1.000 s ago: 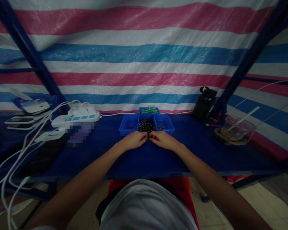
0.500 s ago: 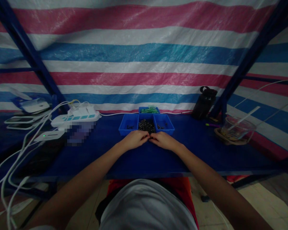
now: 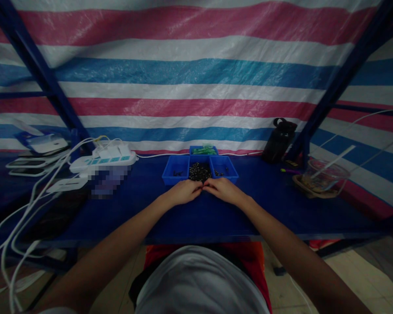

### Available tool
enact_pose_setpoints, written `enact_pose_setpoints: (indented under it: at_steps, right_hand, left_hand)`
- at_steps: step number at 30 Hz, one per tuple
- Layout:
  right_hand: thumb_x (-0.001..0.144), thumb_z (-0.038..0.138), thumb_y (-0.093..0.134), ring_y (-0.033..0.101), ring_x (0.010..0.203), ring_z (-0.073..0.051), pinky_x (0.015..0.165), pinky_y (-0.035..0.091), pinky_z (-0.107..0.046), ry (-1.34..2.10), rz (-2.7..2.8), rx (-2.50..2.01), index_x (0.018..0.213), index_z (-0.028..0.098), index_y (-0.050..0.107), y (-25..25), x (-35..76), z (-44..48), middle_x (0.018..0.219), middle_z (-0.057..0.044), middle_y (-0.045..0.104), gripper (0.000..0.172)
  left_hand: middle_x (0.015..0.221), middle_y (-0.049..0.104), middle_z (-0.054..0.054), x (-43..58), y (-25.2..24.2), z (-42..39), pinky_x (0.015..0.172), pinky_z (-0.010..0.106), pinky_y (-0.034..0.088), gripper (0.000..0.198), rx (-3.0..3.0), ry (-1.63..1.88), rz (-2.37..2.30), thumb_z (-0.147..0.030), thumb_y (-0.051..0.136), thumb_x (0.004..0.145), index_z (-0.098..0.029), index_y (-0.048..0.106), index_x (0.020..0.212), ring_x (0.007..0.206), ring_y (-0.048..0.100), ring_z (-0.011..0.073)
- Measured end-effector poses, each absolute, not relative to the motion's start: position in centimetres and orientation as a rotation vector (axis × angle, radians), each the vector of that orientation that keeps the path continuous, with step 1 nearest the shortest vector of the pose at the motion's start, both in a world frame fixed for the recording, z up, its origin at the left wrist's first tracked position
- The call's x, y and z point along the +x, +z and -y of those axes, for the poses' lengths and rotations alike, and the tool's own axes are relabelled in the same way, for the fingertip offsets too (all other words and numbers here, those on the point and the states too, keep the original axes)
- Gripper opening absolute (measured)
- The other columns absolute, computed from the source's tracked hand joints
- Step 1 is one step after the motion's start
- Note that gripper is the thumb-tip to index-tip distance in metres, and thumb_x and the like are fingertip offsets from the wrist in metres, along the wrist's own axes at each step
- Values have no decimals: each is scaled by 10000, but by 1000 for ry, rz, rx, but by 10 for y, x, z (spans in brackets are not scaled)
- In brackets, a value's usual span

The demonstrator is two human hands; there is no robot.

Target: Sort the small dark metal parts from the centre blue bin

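My left hand [image 3: 186, 192] and my right hand [image 3: 222, 190] meet fingertip to fingertip just in front of the blue bins. Both are closed in a pinch; whatever sits between the fingers is too small to make out. Right behind them, the middle bin holds a heap of small black and silvery parts [image 3: 199, 172]. A few dark pieces lie in the left blue bin [image 3: 167, 173], and several small parts lie in the right blue bin [image 3: 232, 171]. Green packets [image 3: 205, 150] fill the bin at the back.
On the left of the blue table [image 3: 268, 218] lie a white power strip [image 3: 108, 162], tangled white cables and stacked devices. A black bottle [image 3: 278, 141] stands at the back right, near a clear cup [image 3: 327, 174] with a straw. Striped sheeting hangs behind.
Both hands have shifted slightly toward me and to the left, their fingertips still together. The bins have not moved.
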State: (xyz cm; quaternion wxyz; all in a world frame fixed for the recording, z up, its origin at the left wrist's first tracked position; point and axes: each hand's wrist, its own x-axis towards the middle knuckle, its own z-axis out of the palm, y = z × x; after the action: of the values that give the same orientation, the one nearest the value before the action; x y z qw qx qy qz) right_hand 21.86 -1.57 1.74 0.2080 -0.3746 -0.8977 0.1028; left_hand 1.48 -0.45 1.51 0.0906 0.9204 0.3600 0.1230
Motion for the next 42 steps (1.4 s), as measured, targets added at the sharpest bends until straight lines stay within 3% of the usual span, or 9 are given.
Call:
enact_pose_setpoints:
  at_steps: [6, 18, 30, 42]
  right_hand:
    - [902, 327, 524, 607, 711, -128, 642, 407, -216, 293, 2434, -1021, 964, 182, 604, 18, 219, 16, 789, -20, 661, 176]
    - [892, 282, 535, 615, 762, -132, 691, 436, -225, 278, 2406, -984, 949, 178, 596, 16, 219, 18, 847, -29, 661, 133]
    - [873, 237, 558, 592, 733, -135, 677, 411, -226, 215, 2463, -991, 932, 176, 621, 14, 216, 17, 797, -28, 641, 106]
    - [883, 148, 487, 602, 924, -173, 834, 437, -296, 142, 2527, -903, 1041, 180, 623, 10, 216, 14, 1004, -73, 666, 211]
  left_hand:
    - [685, 599, 7, 14, 15, 2, 558, 209, 336, 178, 2606, 473, -1067, -283, 439, 896, -167, 574, 899, 606, 555, 126]
    - [679, 536, -13, 17, 20, 3, 587, 194, 367, 340, 2346, 544, -903, -355, 333, 948, -150, 555, 791, 635, 508, 103]
    - [697, 579, -12, 17, 12, -1, 558, 196, 342, 308, 2272, 568, -921, -414, 473, 882, -142, 615, 853, 624, 499, 104]
    - [679, 571, -18, 17, 9, -3, 561, 196, 369, 238, 2273, 587, -1004, -373, 544, 832, -142, 596, 801, 630, 520, 108]
